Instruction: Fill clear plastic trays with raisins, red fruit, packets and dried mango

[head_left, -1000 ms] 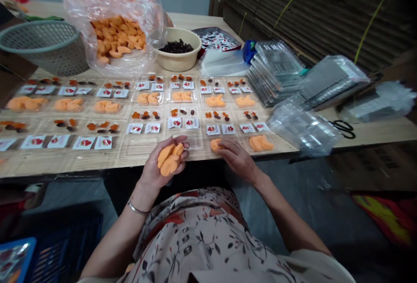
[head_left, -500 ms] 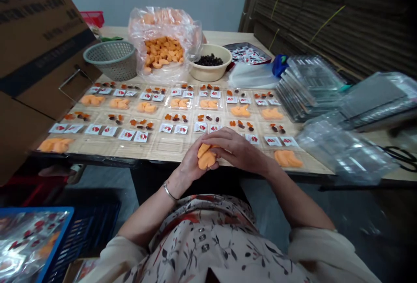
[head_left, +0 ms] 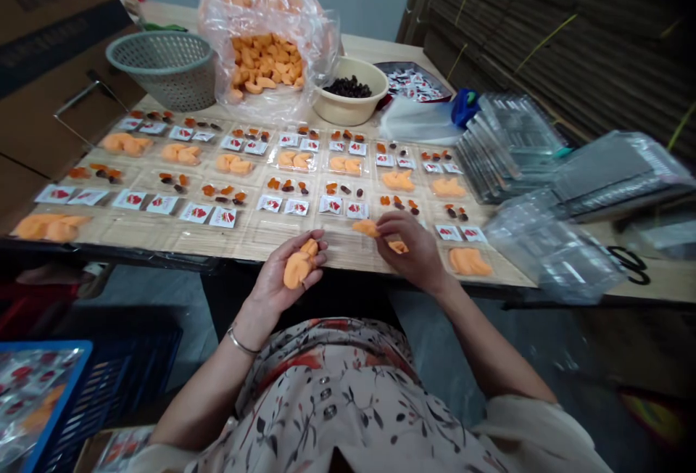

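My left hand [head_left: 283, 270], palm up at the table's front edge, is curled around several orange curved pieces [head_left: 297, 270]. My right hand [head_left: 413, 248] hovers over the front row of clear plastic trays and pinches one orange piece [head_left: 365, 228] by its end. Under that hand another orange piece [head_left: 399, 247] shows in part; the fingers hide the rest. The trays hold small printed white sachets [head_left: 331, 204], dark and amber dried fruits [head_left: 286, 185], and in many a cluster of orange pieces [head_left: 470, 261]. A bare tray compartment [head_left: 277, 237] lies beyond my left hand.
Behind the trays stand a grey-green basket [head_left: 163, 70], a plastic bag of orange pieces [head_left: 266, 63], a cream bowl of dark fruits [head_left: 351, 107] and a box of sachets [head_left: 413, 83]. Stacked clear trays [head_left: 505, 146], loose plastic lids [head_left: 549, 248] and black scissors [head_left: 631, 266] are at right.
My hands have parted. The left has moved left with its orange pieces; the right has moved right over the trays, holding one piece. The view has shifted slightly.
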`<state>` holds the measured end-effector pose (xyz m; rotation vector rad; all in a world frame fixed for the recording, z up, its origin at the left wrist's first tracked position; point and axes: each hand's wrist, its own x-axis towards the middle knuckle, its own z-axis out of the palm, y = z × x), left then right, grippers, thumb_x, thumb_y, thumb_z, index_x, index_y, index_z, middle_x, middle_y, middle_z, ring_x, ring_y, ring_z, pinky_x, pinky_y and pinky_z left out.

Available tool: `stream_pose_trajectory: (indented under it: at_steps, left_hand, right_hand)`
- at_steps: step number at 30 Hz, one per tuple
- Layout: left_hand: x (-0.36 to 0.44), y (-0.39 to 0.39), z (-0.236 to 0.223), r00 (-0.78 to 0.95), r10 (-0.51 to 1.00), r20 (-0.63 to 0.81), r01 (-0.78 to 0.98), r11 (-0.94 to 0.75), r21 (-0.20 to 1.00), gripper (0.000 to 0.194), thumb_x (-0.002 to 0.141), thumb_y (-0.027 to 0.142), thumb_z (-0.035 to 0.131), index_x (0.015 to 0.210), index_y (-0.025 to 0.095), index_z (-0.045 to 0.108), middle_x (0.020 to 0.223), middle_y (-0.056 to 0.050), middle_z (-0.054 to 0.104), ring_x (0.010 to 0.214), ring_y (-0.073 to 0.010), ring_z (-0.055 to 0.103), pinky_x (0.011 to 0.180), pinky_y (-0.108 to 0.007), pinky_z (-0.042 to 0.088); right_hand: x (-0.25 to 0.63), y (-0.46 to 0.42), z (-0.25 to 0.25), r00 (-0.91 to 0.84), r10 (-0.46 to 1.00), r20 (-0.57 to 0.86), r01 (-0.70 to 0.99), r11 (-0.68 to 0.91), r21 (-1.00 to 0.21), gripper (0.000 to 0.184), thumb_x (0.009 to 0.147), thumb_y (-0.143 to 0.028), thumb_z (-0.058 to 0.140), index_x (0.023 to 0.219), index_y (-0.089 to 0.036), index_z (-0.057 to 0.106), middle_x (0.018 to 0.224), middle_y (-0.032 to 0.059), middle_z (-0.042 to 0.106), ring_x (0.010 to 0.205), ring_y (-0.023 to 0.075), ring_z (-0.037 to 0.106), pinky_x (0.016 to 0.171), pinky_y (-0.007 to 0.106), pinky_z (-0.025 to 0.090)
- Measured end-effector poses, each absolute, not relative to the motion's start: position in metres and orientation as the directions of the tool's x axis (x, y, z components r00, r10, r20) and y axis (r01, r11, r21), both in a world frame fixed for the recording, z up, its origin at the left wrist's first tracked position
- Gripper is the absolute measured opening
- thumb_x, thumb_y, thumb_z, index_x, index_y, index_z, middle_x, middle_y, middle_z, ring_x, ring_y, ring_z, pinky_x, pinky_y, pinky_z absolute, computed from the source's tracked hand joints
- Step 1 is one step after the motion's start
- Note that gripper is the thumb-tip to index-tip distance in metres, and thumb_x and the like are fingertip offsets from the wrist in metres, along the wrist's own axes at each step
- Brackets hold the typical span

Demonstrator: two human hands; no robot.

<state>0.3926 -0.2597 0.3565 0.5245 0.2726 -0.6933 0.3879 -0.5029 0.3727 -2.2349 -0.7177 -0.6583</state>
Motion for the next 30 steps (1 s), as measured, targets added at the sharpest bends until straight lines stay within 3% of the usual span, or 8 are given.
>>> stream_pose_trajectory:
  at_steps: [5, 9, 13, 17, 21, 23, 26, 30]
  left_hand:
    - [0.39, -0.259, 0.362, 0.762, -0.511, -0.398, 0.645, 0.655, 0.393, 0.018, 0.087, 0.018, 0.055, 0.099, 0.01, 0.066, 0.084, -0.006, 0.062, 0.058, -0.0093, 0.054, 0.037, -0.016, 0.039]
    - [0.391, -0.264, 0.365, 0.766, -0.507, -0.395, 0.641, 0.644, 0.418, 0.016, 0.086, 0.019, 0.057, 0.097, 0.012, 0.066, 0.083, -0.005, 0.062, 0.058, -0.0088, 0.054, 0.036, -0.015, 0.039]
    - [0.393, -0.265, 0.361, 0.768, -0.505, -0.394, 0.64, 0.638, 0.429, 0.017, 0.086, 0.02, 0.058, 0.098, 0.012, 0.066, 0.085, -0.006, 0.062, 0.059, -0.0089, 0.054, 0.036, -0.015, 0.039]
    - [0.394, -0.264, 0.356, 0.765, -0.503, -0.402, 0.643, 0.634, 0.429, 0.018, 0.085, 0.019, 0.058, 0.1, 0.012, 0.066, 0.086, -0.006, 0.063, 0.06, -0.0095, 0.055, 0.038, -0.015, 0.04]
    - [0.395, -0.264, 0.357, 0.76, -0.507, -0.407, 0.648, 0.644, 0.407, 0.018, 0.088, 0.019, 0.054, 0.1, 0.011, 0.065, 0.086, -0.006, 0.062, 0.061, -0.0098, 0.055, 0.039, -0.016, 0.04]
    - [0.396, -0.264, 0.357, 0.768, -0.504, -0.396, 0.638, 0.656, 0.403, 0.019, 0.089, 0.02, 0.052, 0.099, 0.011, 0.066, 0.085, -0.006, 0.062, 0.06, -0.0097, 0.055, 0.038, -0.016, 0.04]
    - [0.397, -0.265, 0.358, 0.783, -0.49, -0.383, 0.62, 0.667, 0.414, 0.02, 0.09, 0.02, 0.051, 0.1, 0.01, 0.066, 0.086, -0.006, 0.063, 0.06, -0.0097, 0.054, 0.038, -0.016, 0.04]
    - [0.398, -0.266, 0.359, 0.784, -0.469, -0.407, 0.618, 0.654, 0.437, 0.022, 0.092, 0.02, 0.05, 0.105, 0.011, 0.065, 0.101, -0.009, 0.067, 0.062, -0.0095, 0.056, 0.041, -0.017, 0.042]
  right_hand:
    - [0.374, -0.487, 0.34, 0.712, 0.345, 0.612, 0.546, -0.819, -0.174, 0.014, 0.091, -0.011, 0.049, 0.092, -0.022, 0.056, 0.108, 0.0105, 0.066, 0.096, 0.0219, 0.064, 0.079, 0.035, 0.053]
    - [0.377, -0.459, 0.338, 0.803, 0.318, 0.504, 0.396, -0.917, -0.053, 0.015, 0.094, -0.013, 0.047, 0.087, -0.02, 0.058, 0.099, 0.0117, 0.068, 0.085, 0.0239, 0.063, 0.074, 0.036, 0.05]
    - [0.389, -0.446, 0.349, 0.89, 0.226, 0.396, 0.308, -0.939, -0.155, 0.009, 0.096, -0.025, 0.055, 0.097, -0.019, 0.061, 0.096, 0.0113, 0.065, 0.088, 0.0256, 0.062, 0.074, 0.035, 0.05]
    - [0.394, -0.459, 0.354, 0.897, 0.253, 0.363, 0.374, -0.872, -0.316, 0.018, 0.093, -0.025, 0.061, 0.111, -0.021, 0.06, 0.105, 0.0097, 0.064, 0.095, 0.0245, 0.062, 0.08, 0.035, 0.051]
    - [0.394, -0.468, 0.351, 0.904, 0.342, 0.256, 0.405, -0.878, -0.256, 0.007, 0.092, -0.019, 0.059, 0.092, -0.02, 0.066, 0.093, 0.0079, 0.067, 0.089, 0.0239, 0.063, 0.076, 0.034, 0.05]
    - [0.394, -0.465, 0.351, 0.921, 0.322, 0.22, 0.366, -0.907, -0.206, 0.015, 0.092, -0.017, 0.057, 0.08, -0.019, 0.065, 0.086, 0.0082, 0.067, 0.084, 0.0236, 0.062, 0.073, 0.033, 0.049]
    - [0.395, -0.457, 0.352, 0.924, 0.277, 0.264, 0.337, -0.917, -0.215, 0.011, 0.091, -0.018, 0.058, 0.081, -0.019, 0.063, 0.089, 0.0091, 0.067, 0.086, 0.0236, 0.061, 0.072, 0.032, 0.047]
    - [0.399, -0.453, 0.348, 0.93, 0.273, 0.247, 0.331, -0.913, -0.237, 0.01, 0.088, -0.017, 0.061, 0.078, -0.02, 0.059, 0.086, 0.0082, 0.067, 0.082, 0.0232, 0.06, 0.068, 0.031, 0.044]
